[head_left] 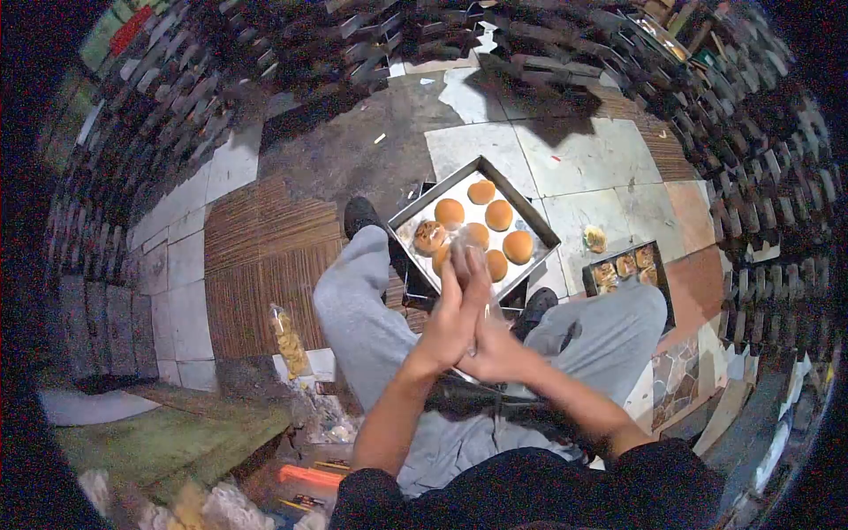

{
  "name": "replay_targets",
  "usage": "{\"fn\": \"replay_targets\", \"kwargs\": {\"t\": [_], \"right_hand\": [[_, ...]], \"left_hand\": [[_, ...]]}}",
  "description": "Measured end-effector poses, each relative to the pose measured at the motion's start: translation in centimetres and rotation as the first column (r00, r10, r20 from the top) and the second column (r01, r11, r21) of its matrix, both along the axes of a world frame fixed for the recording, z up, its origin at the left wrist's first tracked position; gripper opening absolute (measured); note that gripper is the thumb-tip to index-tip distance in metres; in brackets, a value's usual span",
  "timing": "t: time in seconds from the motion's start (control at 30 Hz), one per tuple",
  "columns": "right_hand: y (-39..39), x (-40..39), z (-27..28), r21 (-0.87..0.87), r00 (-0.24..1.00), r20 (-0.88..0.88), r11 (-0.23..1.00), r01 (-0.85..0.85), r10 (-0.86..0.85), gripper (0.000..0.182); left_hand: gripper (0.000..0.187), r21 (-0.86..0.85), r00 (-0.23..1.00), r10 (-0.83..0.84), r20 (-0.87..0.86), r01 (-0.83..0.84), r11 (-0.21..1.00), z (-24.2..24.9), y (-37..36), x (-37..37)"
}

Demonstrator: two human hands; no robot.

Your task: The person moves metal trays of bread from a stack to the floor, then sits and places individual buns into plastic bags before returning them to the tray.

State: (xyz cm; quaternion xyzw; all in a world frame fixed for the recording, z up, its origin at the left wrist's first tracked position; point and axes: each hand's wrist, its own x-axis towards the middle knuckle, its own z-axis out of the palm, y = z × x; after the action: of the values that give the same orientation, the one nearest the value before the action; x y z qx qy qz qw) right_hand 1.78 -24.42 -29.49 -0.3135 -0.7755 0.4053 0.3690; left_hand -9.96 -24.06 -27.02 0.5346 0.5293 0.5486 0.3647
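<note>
My left hand (448, 325) and my right hand (488, 340) are pressed palm to palm, fingers pointing forward over the near part of a square metal tray (523, 200). Between and beyond the fingers shows a clear, crinkled film, apparently a plastic bag (463, 240), blurred by motion. Several round golden buns (498, 215) sit spaced out on the tray's pale base. One bun (430, 237) at the left has a dark brown topping. The fingertips and film partly cover the nearest buns. Under the tray, dark metal shows at its edges.
Right of my knee lies a dark tray (669, 287) of topped buns, with a small wrapped item (594, 238) beyond it. A clear packet of yellowish food (290, 343) stands left of my leg. Stacked dark trays (760, 194) line the walls. A green bench (177, 442) is at lower left.
</note>
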Motion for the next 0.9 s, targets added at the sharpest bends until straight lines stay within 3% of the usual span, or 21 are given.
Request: {"fn": "replay_targets", "kwargs": {"t": [0.03, 0.07, 0.1, 0.17, 0.23, 0.27, 0.3, 0.33, 0.37, 0.4, 0.43, 0.47, 0.5, 0.53, 0.57, 0.63, 0.67, 0.73, 0.77, 0.83, 0.9], "right_hand": [[-0.6, -1.5, -0.5, -0.114, 0.996, -0.078, 0.993, 0.039, -0.048, 0.096], [-0.3, -2.1, -1.3, -0.193, 1.0, 0.029, 0.981, 0.007, -0.001, 0.084], [-0.4, -3.9, -0.2, -0.111, 0.997, 0.027, 0.991, 0.079, -0.077, 0.062], [1.6, -5.9, 0.5, -0.049, 0.999, -0.036, 0.999, 0.011, -0.012, 0.05], [5.5, -6.1, -6.4, 0.01, 0.999, 0.034, 1.0, -0.024, 0.024, 0.038], [7.7, -6.3, -10.9, -0.119, 0.986, 0.163, 0.991, 0.061, -0.041, 0.029], [10.6, -6.4, -15.1, -0.139, 0.963, 0.255, 0.982, 0.129, -0.091, 0.026], [14.1, -6.8, -18.9, -0.273, 0.868, 0.491, 0.932, 0.237, -0.077, 0.027], [17.5, -6.6, -24.2, -0.105, 0.898, 0.407, 0.968, 0.226, -0.166, 0.031], [20.8, -7.3, -26.4, -0.095, 0.81, 0.554, 0.952, 0.291, -0.192, 0.035], [23.5, -7.6, -30.1, 0.048, 0.689, 0.68, 0.953, 0.3, -0.251, 0.038], [26.8, -7.8, -34.8, 0.013, 0.695, 0.677, 0.947, 0.32, -0.244, 0.04], [29.9, -7.3, -38.0, 0.003, 0.684, 0.712, 0.975, 0.221, -0.157, 0.044], [31.3, -7.5, -38.7, 0.026, 0.685, 0.69, 0.955, 0.296, -0.231, 0.043], [32.7, -7.8, -38.3, -0.175, 0.695, 0.706, 0.918, 0.357, -0.136, 0.043], [33.8, -8.1, -36.7, -0.1, 0.537, 0.84, 0.949, 0.3, -0.081, 0.047], [33.6, -7.9, -36.1, -0.105, 0.538, 0.839, 0.948, 0.301, -0.078, 0.047], [32.8, -7.4, -34.3, -0.024, 0.457, 0.889, 0.996, 0.087, -0.019, 0.054], [31.7, -6.3, -34.0, -0.016, 0.462, 0.887, 0.996, 0.088, -0.027, 0.054], [27.9, -3.0, -33.8, -0.344, 0.84, 0.529, 0.875, 0.34, -0.119, 0.055], [23.6, -0.7, -29.8, -0.684, 0.912, 0.161, 0.624, 0.378, -0.376, 0.05]], "left_hand": [[0.051, -0.218, 0.885, -0.004, 0.465, 0.119, 0.969, -0.6, 0.8, -0.1], [0.056, -0.298, 0.836, 0.151, 0.528, 0.016, 0.954, -0.1, 1.8, -1.3], [0.057, -0.321, 0.802, 0.274, 0.53, -0.109, 0.941, -0.8, 2.8, -3.5], [0.054, -0.291, 0.736, 0.477, 0.481, -0.38, 0.878, -4.6, 4.8, -8.1], [0.048, -0.197, 0.695, 0.664, 0.277, -0.635, 0.747, -8.7, 6.3, -11.9], [0.046, -0.408, 0.564, 0.689, 0.455, -0.556, 0.724, -7.5, 6.6, -12.6], [0.046, -0.417, 0.557, 0.698, 0.45, -0.561, 0.716, -6.5, 6.9, -12.9], [0.045, -0.418, 0.575, 0.623, 0.531, -0.461, 0.783, -5.7, 7.0, -13.0], [0.043, -0.407, 0.579, 0.541, 0.609, -0.358, 0.841, -5.8, 7.1, -13.0], [0.043, -0.424, 0.616, 0.548, 0.566, -0.352, 0.835, -6.6, 7.2, -12.8], [0.043, -0.434, 0.613, 0.563, 0.554, -0.364, 0.824, -6.5, 7.7, -12.5], [0.044, -0.453, 0.576, 0.57, 0.586, -0.351, 0.82, -5.7, 8.1, -12.0], [0.045, -0.47, 0.539, 0.577, 0.614, -0.337, 0.816, -5.6, 8.3, -12.0], [0.049, -0.44, 0.524, 0.535, 0.663, -0.305, 0.845, -6.5, 8.3, -12.5], [0.049, -0.45, 0.526, 0.548, 0.651, -0.315, 0.836, -6.8, 8.4, -12.6], [0.052, -0.385, 0.606, 0.479, 0.635, -0.29, 0.876, -6.7, 8.5, -12.4], [0.05, -0.372, 0.546, 0.433, 0.717, -0.224, 0.901, -6.2, 8.7, -12.4], [0.051, -0.384, 0.53, 0.433, 0.729, -0.207, 0.9, -5.6, 9.2, -12.2], [0.051, -0.395, 0.514, 0.432, 0.741, -0.186, 0.899, -5.2, 9.3, -11.9], [0.053, -0.401, 0.522, 0.433, 0.735, -0.18, 0.898, -5.3, 9.1, -11.7], [0.053, -0.347, 0.483, 0.379, 0.79, -0.158, 0.925, -5.8, 8.7, -11.4]]}}
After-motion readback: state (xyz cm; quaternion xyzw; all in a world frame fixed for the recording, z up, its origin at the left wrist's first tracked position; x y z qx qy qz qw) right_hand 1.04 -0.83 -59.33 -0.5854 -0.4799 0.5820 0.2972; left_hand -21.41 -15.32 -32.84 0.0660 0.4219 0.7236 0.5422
